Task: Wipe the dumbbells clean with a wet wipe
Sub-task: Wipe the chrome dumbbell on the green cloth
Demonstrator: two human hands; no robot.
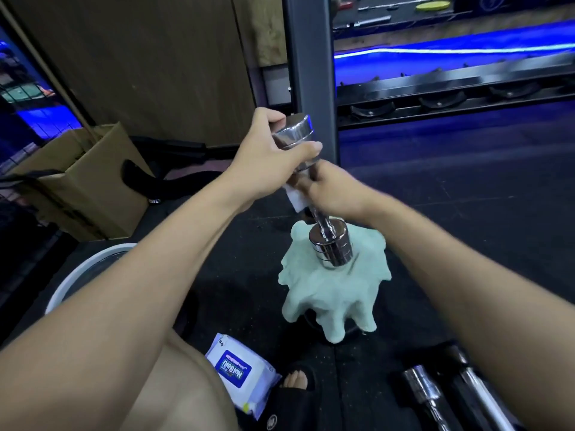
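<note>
Gym flooring (466,244) underlies cloth (334,293); left-hand fingers (311,149) clasp dumbbell (329,241), right-hand fingers (306,185) pinch wipe (294,199).

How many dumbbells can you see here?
2, perhaps more: one dumbbell stands on the green cloth, held by both hands; another dumbbell lies on the floor at bottom right, partly hidden by the right arm.

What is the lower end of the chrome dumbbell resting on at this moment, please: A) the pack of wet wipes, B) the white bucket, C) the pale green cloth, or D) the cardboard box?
C: the dumbbell stands tilted with its lower head pressed into the pale green cloth, while the left hand grips its upper head and the right hand holds a wet wipe on the handle.
</note>
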